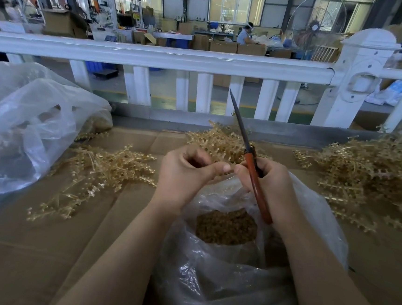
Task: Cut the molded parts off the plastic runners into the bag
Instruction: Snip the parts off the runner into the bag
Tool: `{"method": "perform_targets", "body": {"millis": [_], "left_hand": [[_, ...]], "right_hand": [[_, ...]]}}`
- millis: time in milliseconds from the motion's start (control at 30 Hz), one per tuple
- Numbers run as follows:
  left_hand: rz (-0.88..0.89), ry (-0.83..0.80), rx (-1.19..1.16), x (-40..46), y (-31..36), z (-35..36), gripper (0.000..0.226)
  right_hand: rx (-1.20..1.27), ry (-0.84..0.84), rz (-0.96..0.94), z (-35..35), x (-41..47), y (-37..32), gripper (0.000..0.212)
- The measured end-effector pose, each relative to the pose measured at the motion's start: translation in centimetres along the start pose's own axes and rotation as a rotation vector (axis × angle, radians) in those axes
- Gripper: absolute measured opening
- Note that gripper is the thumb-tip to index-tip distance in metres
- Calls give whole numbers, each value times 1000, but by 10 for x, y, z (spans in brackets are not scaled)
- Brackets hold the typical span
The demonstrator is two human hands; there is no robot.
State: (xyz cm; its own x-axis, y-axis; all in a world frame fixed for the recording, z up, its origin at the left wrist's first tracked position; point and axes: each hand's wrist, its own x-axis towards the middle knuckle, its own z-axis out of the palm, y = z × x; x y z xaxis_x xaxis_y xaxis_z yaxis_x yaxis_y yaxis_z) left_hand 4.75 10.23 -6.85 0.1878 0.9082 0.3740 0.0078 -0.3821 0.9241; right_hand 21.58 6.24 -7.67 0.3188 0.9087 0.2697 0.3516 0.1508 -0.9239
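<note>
Upright, the knife gripped by the right hand points up-left; left hand curled, contents hidden.

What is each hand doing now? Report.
Left hand: fingers curled, contents hidden.
Right hand: gripping the orange-handled, dark-bladed knife.

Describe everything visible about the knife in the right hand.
The knife has a long, narrow, dark metal blade tapering to a sharp point and a smooth reddish-brown handle, seemingly wood or plastic. It stands tilted, its tip pointing up and away toward the white railing, the handle's butt toward the person. The right hand grips the handle with curled fingers, above the open clear plastic bag. The blade touches nothing visible.
</note>
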Motion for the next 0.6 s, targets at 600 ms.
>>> {"method": "perform_targets", "body": {"millis": [600], "left_hand": [[-14, -140, -164, 5, 0, -2, 21]], "right_hand": [[-5, 0, -11, 1, -5, -8, 11]]}}
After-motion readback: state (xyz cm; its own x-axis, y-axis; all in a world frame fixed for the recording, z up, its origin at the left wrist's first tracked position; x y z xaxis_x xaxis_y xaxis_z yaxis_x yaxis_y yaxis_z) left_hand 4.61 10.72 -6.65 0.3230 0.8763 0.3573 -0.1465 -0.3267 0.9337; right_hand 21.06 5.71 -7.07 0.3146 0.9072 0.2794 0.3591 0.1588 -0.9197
